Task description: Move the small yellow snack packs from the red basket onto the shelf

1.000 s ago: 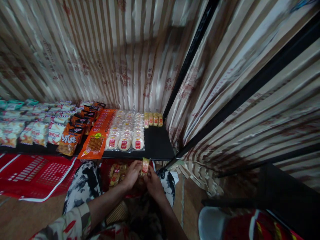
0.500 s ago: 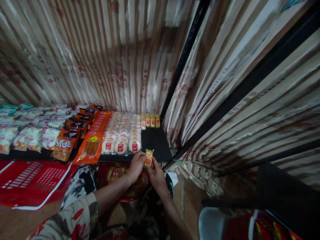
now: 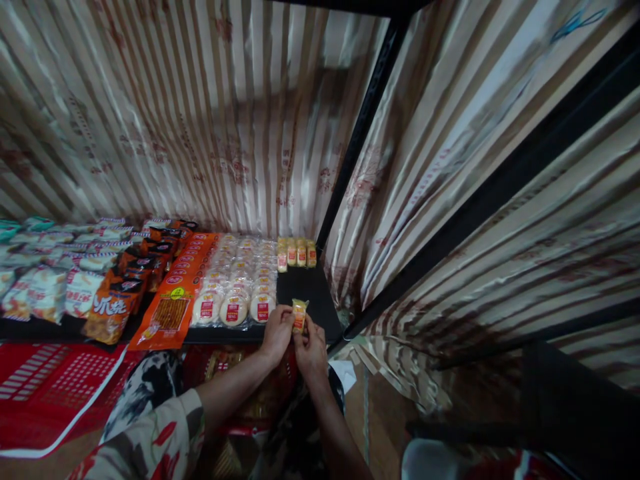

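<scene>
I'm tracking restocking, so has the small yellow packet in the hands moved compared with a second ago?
Yes. The yellow packet rose from below the black shelf's front edge to over it.

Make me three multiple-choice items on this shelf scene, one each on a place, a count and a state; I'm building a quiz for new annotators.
1. Where does the row of small yellow packets stand?
A. at the back of the black shelf, right of the round white cakes
B. on the red mat
C. left of the orange packs

2. How many hands hold the single yellow packet?
A. none
B. one
C. two

3. How is that packet held?
A. lying flat on the shelf
B. upright, pinched from both sides
C. hanging from the black post

Answers: 1 A, the row sits by the rear curtain beside the cakes. 2 C, the left hand and right hand both grip it. 3 B, it stands on end between the fingertips, above the shelf's front edge.
</scene>
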